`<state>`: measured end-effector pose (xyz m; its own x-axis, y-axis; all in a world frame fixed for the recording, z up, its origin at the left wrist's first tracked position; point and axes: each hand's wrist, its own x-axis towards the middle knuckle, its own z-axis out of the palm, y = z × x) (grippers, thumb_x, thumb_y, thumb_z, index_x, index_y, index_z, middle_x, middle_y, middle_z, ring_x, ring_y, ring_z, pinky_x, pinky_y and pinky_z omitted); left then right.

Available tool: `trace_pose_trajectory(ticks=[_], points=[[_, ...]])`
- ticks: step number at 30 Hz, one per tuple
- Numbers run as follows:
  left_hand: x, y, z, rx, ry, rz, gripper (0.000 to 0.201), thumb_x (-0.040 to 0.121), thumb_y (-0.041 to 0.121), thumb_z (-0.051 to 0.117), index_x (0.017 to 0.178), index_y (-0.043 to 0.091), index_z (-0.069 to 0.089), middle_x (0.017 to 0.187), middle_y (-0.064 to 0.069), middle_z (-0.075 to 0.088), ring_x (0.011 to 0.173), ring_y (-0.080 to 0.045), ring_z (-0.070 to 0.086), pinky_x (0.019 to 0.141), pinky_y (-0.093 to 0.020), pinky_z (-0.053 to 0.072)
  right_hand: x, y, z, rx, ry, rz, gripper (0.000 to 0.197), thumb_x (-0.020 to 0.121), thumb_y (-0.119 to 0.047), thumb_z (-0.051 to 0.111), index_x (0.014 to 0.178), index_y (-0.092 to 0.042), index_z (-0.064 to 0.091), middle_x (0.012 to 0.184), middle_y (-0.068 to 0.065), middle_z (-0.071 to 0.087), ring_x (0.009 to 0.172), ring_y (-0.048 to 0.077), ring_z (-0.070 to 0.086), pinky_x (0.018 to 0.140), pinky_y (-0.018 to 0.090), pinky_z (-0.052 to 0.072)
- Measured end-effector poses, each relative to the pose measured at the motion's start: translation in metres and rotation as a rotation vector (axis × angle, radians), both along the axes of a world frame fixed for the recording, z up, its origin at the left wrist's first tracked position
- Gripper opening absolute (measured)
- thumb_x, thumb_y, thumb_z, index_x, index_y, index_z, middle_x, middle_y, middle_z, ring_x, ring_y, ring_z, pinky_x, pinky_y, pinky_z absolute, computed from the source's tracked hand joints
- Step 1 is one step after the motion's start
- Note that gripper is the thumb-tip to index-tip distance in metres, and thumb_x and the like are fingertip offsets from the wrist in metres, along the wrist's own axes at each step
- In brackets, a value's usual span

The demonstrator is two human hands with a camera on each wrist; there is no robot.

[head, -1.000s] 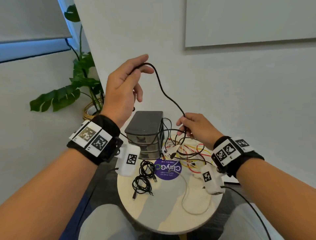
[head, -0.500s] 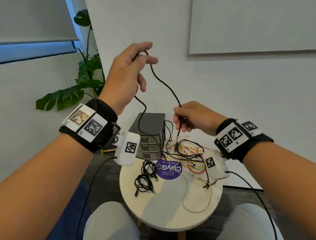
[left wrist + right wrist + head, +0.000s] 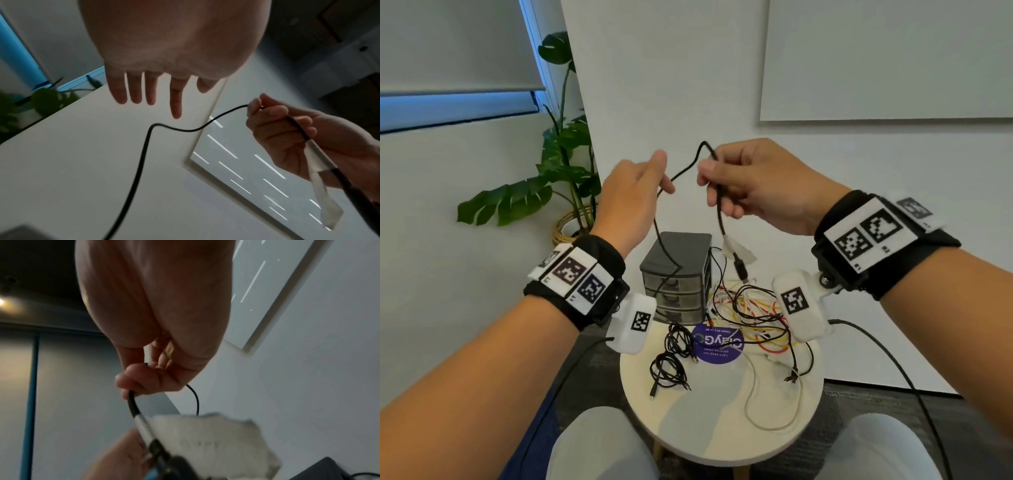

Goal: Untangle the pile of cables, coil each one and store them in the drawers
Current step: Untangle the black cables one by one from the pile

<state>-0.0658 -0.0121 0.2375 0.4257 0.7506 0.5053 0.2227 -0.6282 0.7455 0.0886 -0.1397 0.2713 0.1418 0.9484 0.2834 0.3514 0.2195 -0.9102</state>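
A thin black cable arches between my raised hands above the round table. My right hand grips it near its end, fingers curled round it. A white tape tag and the plug hang below that fist. My left hand is beside the cable with straight, spread fingers and holds nothing; the cable passes under them and drops toward the grey drawer unit. A tangled pile of black, yellow, red and white cables lies right of the drawers.
A coiled black cable lies on the table's left front, next to a purple round sticker. A loose white cable loops toward the front edge. A potted plant stands behind on the left. My knees are under the table.
My left hand came down from high up and its fingers opened off the cable. My right hand rose level with it, lifting the cable's tagged plug end out of the pile.
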Motion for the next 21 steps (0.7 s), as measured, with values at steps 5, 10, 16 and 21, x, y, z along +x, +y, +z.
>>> trace_pose_trajectory(ticks=[5,10,16,21], points=[[0.005,-0.027,0.017,-0.339,0.012,-0.396,0.052,0.108,0.045,0.039,0.089,0.007,0.070,0.080,-0.015,0.065,0.072,-0.029,0.061,0.066,-0.039,0.049,-0.022,0.003,-0.018,-0.048,-0.253,0.095,0.024,0.099,-0.016,0.064,0.098,0.008,0.065,0.082,0.015,0.071,0.064,0.020,0.068,0.057,0.025,0.055],[-0.001,-0.034,0.033,-0.246,0.065,-0.392,0.043,0.111,0.031,0.036,0.108,0.006,0.071,0.076,-0.003,0.063,0.062,-0.017,0.061,0.067,-0.036,0.058,-0.005,-0.007,-0.018,0.102,-0.284,-0.194,0.007,0.092,-0.012,0.067,0.086,-0.009,0.070,0.080,0.005,0.072,0.067,0.020,0.070,0.058,0.031,0.051],[-0.009,-0.040,0.064,-0.330,-0.047,-0.645,0.045,0.111,0.039,0.036,0.113,0.006,0.068,0.064,0.003,0.026,0.049,-0.010,0.017,0.041,-0.024,0.015,0.002,0.019,-0.037,0.056,-0.312,-0.158,0.061,0.089,-0.025,0.075,0.134,-0.039,0.036,0.141,-0.003,0.040,0.132,0.015,0.042,0.107,0.036,0.040],[-0.016,-0.032,0.065,-0.463,-0.141,-0.835,0.040,0.108,0.028,0.033,0.119,0.007,0.064,0.066,0.004,0.021,0.050,-0.009,0.012,0.043,-0.024,0.010,0.000,0.039,-0.044,0.379,-0.122,-0.516,0.054,0.086,-0.027,0.077,0.113,-0.025,0.030,0.124,0.002,0.041,0.118,0.020,0.048,0.104,0.042,0.045]])
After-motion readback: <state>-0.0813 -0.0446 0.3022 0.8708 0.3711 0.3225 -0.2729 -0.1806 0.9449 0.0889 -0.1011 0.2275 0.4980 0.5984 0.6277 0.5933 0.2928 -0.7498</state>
